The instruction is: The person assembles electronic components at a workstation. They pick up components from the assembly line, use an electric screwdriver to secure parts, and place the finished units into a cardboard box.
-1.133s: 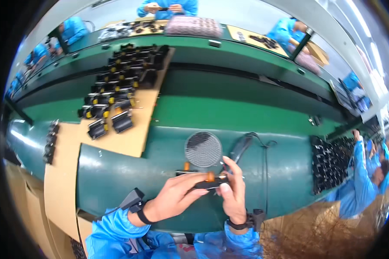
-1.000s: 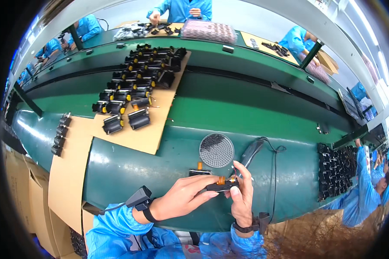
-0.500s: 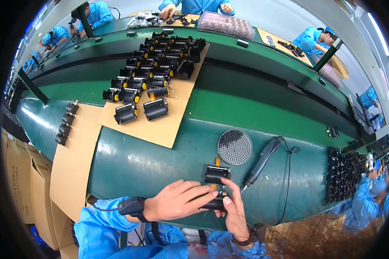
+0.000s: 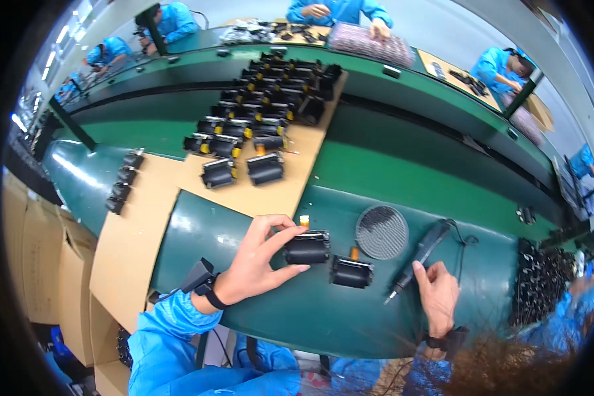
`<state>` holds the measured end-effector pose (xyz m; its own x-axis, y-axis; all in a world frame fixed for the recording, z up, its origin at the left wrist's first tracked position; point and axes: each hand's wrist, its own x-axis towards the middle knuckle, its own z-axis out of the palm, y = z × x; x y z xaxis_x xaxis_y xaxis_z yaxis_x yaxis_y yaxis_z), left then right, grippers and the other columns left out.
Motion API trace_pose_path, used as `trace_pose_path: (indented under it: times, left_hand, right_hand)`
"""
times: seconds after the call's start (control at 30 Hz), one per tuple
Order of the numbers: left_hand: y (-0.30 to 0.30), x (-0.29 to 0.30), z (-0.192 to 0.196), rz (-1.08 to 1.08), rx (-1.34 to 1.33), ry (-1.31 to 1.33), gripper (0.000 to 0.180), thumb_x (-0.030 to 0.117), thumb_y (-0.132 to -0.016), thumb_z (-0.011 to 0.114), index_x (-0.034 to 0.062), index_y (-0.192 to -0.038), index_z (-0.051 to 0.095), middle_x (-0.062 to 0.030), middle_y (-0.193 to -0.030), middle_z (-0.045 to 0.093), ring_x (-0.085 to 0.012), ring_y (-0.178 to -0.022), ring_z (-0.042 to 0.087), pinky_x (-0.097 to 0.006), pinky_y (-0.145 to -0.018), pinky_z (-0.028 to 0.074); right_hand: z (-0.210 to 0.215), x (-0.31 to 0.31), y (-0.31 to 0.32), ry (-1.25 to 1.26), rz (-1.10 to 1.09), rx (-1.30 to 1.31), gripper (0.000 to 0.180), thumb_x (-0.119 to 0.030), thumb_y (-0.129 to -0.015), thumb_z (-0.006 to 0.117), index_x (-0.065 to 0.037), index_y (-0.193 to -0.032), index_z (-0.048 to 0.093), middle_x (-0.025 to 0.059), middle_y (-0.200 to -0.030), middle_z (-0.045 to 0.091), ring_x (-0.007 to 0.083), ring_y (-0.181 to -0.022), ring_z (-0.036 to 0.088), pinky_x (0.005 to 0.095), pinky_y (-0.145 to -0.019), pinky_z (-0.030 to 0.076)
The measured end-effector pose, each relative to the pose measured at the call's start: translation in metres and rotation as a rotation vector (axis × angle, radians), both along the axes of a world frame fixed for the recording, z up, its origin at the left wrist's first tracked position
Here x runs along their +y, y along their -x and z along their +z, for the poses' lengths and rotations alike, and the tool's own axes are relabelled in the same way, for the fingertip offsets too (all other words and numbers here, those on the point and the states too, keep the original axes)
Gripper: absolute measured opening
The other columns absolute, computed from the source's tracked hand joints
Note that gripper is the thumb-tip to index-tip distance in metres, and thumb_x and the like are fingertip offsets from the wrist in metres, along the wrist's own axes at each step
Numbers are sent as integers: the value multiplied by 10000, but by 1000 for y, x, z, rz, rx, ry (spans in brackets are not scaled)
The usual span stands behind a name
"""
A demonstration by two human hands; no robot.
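My left hand pinches a black half-round housing with a ribbon cable at its back, thumb at the front edge and fingers at the back. Whether the housing touches the table cannot be made out. A similar black housing with an orange ribbon cable lies just to its right. On the right, my right hand has its thumb up against the handle of a dark electric screwdriver, its fingers loosely bent and apart. The screwdriver lies on the table with its bit toward me.
A round grey dish of small dark pieces stands behind the screwdriver. Rows of black housings fill a cardboard sheet at the back left. More dark parts are stacked at the right. Co-workers in blue sit beyond the green shelf.
My left hand has carried the housing forward and left of the other one. My right hand has let go of it and moved right to the screwdriver. The whole view has shifted slightly.
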<state>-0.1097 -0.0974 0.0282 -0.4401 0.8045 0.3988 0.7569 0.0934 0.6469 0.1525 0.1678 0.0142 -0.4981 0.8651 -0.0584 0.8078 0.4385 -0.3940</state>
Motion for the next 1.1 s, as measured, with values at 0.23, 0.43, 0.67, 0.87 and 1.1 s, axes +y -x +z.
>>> trace_pose_path:
  times: [0.23,0.43,0.67,0.87,1.1]
  left_hand:
    - [37,-14,12,182,329,86,679,200,-728,884,55,-1339,627,-128,-1222,579,-324,-1065,545,-443,-952,453]
    - [63,-19,9,252,368,150,646,206,-776,846,37,-1356,617,-110,-1285,569,-335,-1174,508,-452,-1013,414]
    - [79,-18,22,296,445,232,609,232,-769,841,36,-1313,648,-95,-1296,553,-323,-1241,473,-460,-1032,389]
    - [94,-24,36,302,433,354,641,200,-748,850,74,-1344,651,-99,-1343,527,-337,-1272,462,-459,-1057,395]
    - [101,-36,37,287,456,390,675,209,-748,847,67,-1372,632,-122,-1369,521,-350,-1274,465,-474,-1065,393]
  right_hand:
    - [1,22,22,-92,85,-53,550,-509,-883,721,-3,-669,714,182,-621,677,385,-642,685,474,-663,532]
    - [3,33,11,255,16,68,428,-344,-909,722,27,-696,693,135,-630,699,192,-576,679,350,-573,514]
    - [-42,43,-14,551,2,1286,410,-183,-932,683,24,-1273,589,152,-1024,695,190,-864,693,313,-656,570]
    - [-16,48,-9,719,92,1668,554,-349,-898,695,-67,-1340,516,72,-1029,575,211,-992,581,353,-878,519]
    - [-22,48,-15,795,154,1737,499,-337,-973,649,-101,-1374,470,40,-978,519,175,-900,520,338,-831,452]
